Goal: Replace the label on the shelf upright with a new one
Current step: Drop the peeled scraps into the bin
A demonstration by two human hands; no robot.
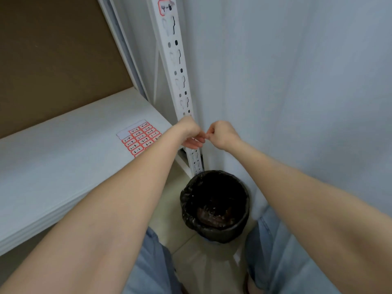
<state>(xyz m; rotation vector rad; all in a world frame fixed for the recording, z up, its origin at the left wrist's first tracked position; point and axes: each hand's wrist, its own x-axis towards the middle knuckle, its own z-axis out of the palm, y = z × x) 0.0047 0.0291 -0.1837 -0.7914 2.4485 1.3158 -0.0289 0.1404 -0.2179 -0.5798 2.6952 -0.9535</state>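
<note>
Black-lined bin on floor, nearest. Left hand and right hand meet fingertip to fingertip at shelf upright, fingers curled; anything pinched too small to tell. Label sheet on shelf beside left hand. Red-edged label high on upright.

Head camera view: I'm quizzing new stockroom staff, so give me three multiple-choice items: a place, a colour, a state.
1. Where does the label sheet lie?
A. on the white shelf board
B. taped to the wall
C. on the floor

2. What colour are its label borders?
A. blue
B. red
C. green

3. How does the bin stand?
A. lidded
B. tipped over
C. upright, open

Answers:
1 A, the sheet rests flat on the board.
2 B, a red outline frames each label.
3 C, its black-lined mouth faces up, with no lid.
</note>
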